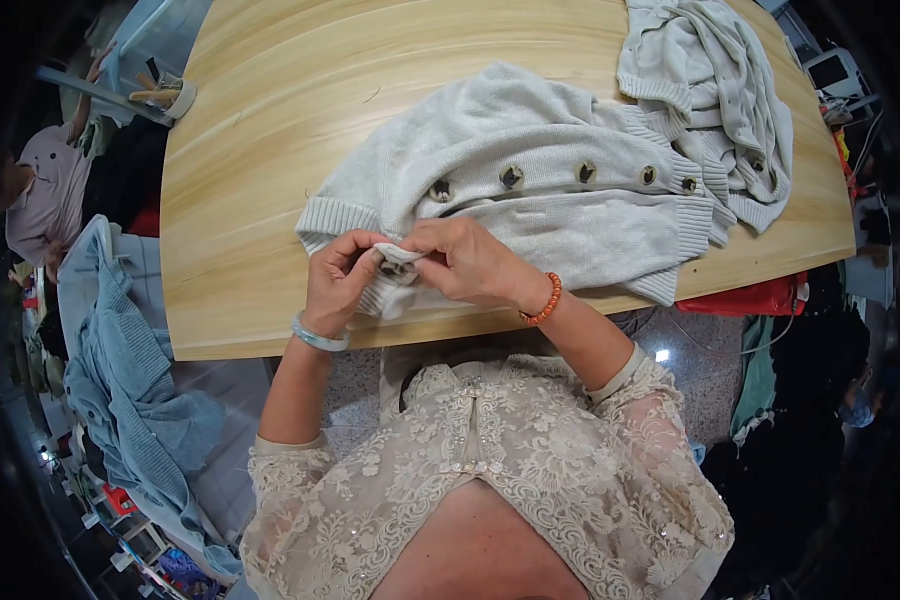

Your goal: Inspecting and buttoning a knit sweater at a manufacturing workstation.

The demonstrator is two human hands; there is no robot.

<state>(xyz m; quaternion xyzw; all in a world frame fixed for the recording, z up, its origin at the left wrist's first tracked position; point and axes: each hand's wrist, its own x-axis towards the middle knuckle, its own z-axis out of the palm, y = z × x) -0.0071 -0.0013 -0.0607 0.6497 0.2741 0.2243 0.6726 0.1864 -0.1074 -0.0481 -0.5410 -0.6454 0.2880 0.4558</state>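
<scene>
Far left of the left hand, off the worktop: blue knit garment (pixel 120 380), draped and hanging low. Above it, another person in a pale pink top (pixel 45 190), well apart from both hands.

Left hand (pixel 338 280): fingers closed together, pinching the lower front edge of the grey cardigan (pixel 530 190). Pale green bangle (pixel 318 338) on its wrist. Positioned over the near edge of the worktop (pixel 250 150).

Between the hands: small fold of cardigan fabric (pixel 400 255), held taut, gripped from both sides. Dark button just beneath the fold, largely hidden by the fingers.

Right hand (pixel 470 265): fingers closed together, clamped on the same fold, thumb and forefinger touching the fabric directly opposite the left hand. Orange bead bracelet (pixel 547 300) on its wrist.

Beyond the hands: cardigan laid flat on the worktop, hem end at the hands, body extending up and to the right. Row of dark buttons (pixel 511 177) along the front placket, running rightward away from the right hand. Ribbed cuff and hem to the right of the right hand, reaching the near worktop edge.

Far right of the right hand: second pale knit garment (pixel 710 70), bunched in a heap on the worktop, touching the far end of the cardigan. Below the worktop edge on that side: red item (pixel 750 298), partly hidden.
</scene>
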